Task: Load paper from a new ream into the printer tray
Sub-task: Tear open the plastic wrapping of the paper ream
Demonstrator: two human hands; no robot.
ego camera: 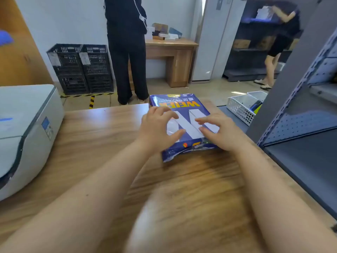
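Note:
A ream of paper (184,114) in a blue wrapper with yellow lettering lies flat on the wooden table (91,143), near its far edge. The wrapper's near end looks crumpled. My left hand (158,128) rests on the ream's left part, fingers spread and curled over the top. On the ream's near right corner lies my right hand (217,132), fingers apart. Neither hand grips the ream. The white and grey printer (27,128) stands at the table's left edge, well apart from the ream. Its tray is not visible.
Grey metal shelving (300,125) rises close on the right. A white mesh basket (242,106) sits just beyond the ream on the right. Past the table stand a person in black (127,52), black crates (82,68) and a wooden desk (175,55). Another person (280,42) is at far shelves.

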